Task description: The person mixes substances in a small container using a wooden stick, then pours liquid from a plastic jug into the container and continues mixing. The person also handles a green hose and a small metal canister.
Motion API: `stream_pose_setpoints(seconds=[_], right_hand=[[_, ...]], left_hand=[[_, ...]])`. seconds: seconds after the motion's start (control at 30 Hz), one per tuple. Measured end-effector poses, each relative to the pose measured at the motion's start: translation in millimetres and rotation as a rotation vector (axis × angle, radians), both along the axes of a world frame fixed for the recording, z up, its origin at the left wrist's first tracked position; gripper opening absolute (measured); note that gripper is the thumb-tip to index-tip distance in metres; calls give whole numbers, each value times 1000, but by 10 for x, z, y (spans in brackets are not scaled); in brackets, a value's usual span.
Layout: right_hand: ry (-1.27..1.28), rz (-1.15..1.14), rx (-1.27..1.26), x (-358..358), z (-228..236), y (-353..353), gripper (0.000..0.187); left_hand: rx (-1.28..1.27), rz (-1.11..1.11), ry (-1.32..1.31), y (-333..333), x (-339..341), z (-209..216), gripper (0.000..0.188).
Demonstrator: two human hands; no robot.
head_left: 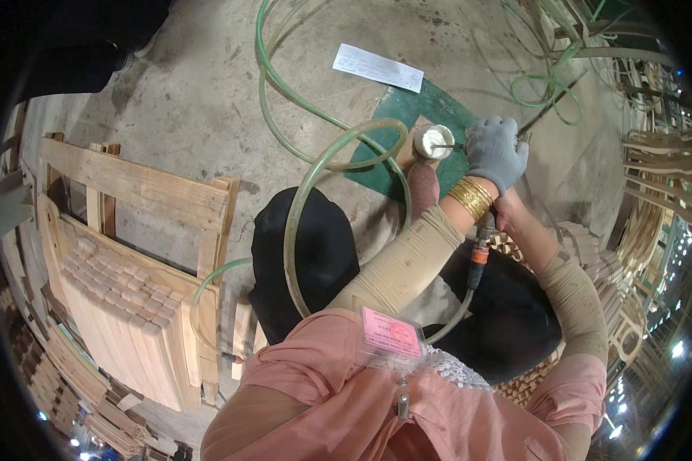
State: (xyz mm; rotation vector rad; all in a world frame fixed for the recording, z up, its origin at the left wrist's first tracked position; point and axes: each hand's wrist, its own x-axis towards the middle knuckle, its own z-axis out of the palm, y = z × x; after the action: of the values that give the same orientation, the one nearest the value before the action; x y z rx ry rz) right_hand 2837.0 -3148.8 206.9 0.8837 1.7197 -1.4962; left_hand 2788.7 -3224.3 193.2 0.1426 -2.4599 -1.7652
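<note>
My left hand (497, 150), in a grey knitted glove, is closed over the body of an air tool, most of which it hides. A thin dark shaft (455, 146) sticks out on its left side and reaches into a small round tub (434, 142) with white stuff in it. Just below, my bare right hand (506, 212) is wrapped around the tool's handle end. An orange and black hose coupling (479, 257) hangs from that end. The tub stands over a green sheet (377, 146) on the floor.
A looped green air hose (294, 223) passes across my lap and the floor. Left stands a wooden crate (142, 184) with stacked wooden bars (123, 307). A paper slip (377, 67) lies ahead. Curved wooden parts (653, 177) are piled on the right.
</note>
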Motion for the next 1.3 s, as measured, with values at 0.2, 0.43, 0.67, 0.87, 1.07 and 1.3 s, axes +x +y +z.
stream_pose_setpoints(seconds=[0.2, 0.43, 0.67, 0.87, 1.07, 1.3], right_hand=[[-42, -58, -13, -9, 18, 9, 32], [-84, -51, -34, -9, -75, 128, 36], [-148, -71, -72, -16, -82, 96, 35], [-112, -127, -134, -9, -112, 98, 36], [-106, -128, -139, -17, -91, 56, 33], [-20, -53, -84, -36, -65, 32, 31]], left_hand=[[17, 2, 1, 23, 5, 9, 23], [5, -11, -30, 38, 7, 33, 22], [-28, -3, -24, 9, 4, 21, 20], [-22, -13, -12, 10, -9, 41, 20], [-44, -14, -24, 2, -25, 24, 20], [-30, -1, -21, -2, -44, 31, 21]])
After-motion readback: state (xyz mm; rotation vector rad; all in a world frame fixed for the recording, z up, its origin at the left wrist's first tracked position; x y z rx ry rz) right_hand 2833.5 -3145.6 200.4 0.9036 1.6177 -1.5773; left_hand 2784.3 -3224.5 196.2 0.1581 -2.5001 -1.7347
